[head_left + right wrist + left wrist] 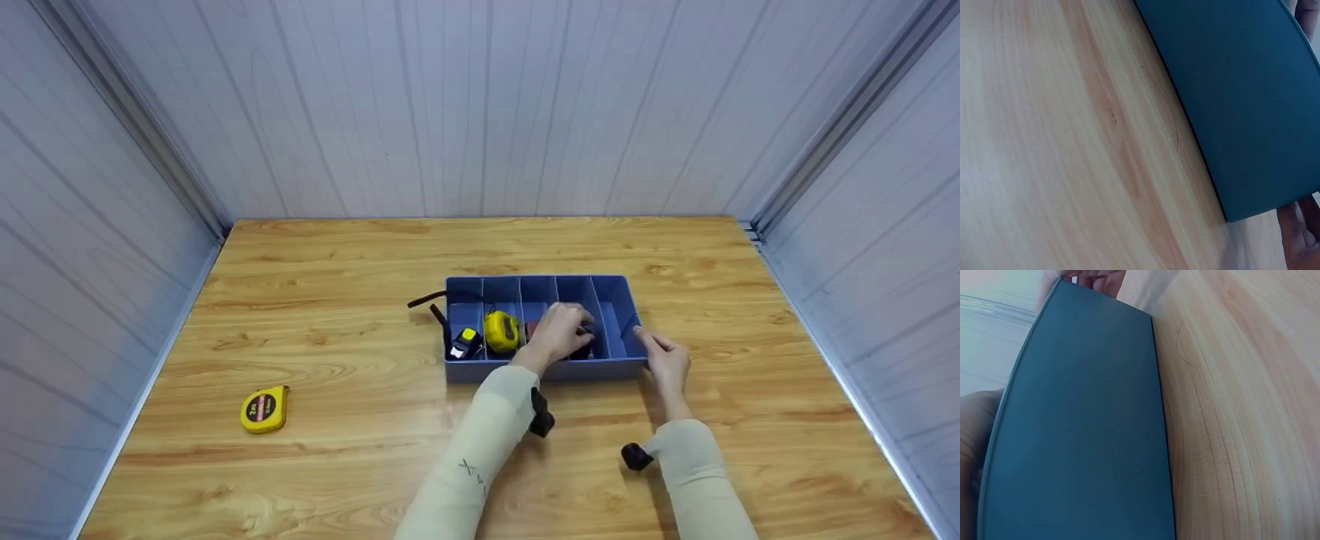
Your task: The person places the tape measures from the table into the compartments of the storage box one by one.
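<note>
A blue divided tray [616, 315] stands on the table, its compartments in a row. My left hand [556, 331] reaches over its front wall, fingers curled about a dark object [580, 352] in the fourth compartment; the hand hides most of it. My right hand [667, 366] grips the tray's right end near the front corner. In the leftmost compartment lies a small black-and-yellow item [466, 343]; a yellow tape measure [501, 332] sits beside it in the second. Something reddish [532, 328] shows partly in the third. Both wrist views mostly show the tray's front wall [1078, 410].
Another yellow tape measure [264, 409] lies on the wooden table [337, 465] at the left. A black strap [429, 298] sticks out over the tray's left end. Pale panel walls [480, 112] enclose the table at the back and both sides.
</note>
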Tool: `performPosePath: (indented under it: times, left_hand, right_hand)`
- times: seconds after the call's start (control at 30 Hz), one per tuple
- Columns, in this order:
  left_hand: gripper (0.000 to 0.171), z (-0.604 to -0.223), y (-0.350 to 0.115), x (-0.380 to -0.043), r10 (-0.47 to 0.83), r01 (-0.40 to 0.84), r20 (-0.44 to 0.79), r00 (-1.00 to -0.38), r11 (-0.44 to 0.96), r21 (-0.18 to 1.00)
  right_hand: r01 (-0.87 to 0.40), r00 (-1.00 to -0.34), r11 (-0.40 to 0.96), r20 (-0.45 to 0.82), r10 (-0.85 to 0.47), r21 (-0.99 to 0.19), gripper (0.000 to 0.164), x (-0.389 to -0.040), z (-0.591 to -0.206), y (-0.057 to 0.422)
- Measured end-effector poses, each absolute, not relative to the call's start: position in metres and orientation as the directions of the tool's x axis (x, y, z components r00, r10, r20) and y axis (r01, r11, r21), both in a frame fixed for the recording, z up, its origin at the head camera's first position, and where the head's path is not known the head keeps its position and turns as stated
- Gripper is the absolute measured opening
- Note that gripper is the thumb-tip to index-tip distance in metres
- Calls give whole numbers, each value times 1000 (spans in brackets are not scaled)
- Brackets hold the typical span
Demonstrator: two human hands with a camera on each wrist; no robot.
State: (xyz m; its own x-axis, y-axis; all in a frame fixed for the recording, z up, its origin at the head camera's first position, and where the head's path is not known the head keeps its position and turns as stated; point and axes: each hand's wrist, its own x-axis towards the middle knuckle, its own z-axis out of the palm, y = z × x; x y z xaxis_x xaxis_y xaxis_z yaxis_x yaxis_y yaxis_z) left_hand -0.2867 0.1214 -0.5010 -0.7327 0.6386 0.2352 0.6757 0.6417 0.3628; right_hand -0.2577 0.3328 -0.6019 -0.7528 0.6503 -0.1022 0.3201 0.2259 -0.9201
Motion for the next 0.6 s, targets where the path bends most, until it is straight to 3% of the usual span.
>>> performPosePath:
  times: [0.3,0.6]
  left_hand:
    - [22,-498,119,-283,636,675,263,-726,585,449]
    - [30,-488,114,-278,628,656,242,-740,593,467]
  right_hand:
    - [306,-743,244,-70,665,-920,57,-255,-596,328]
    - [341,-776,205,-151,612,-917,51,-233,-544,307]
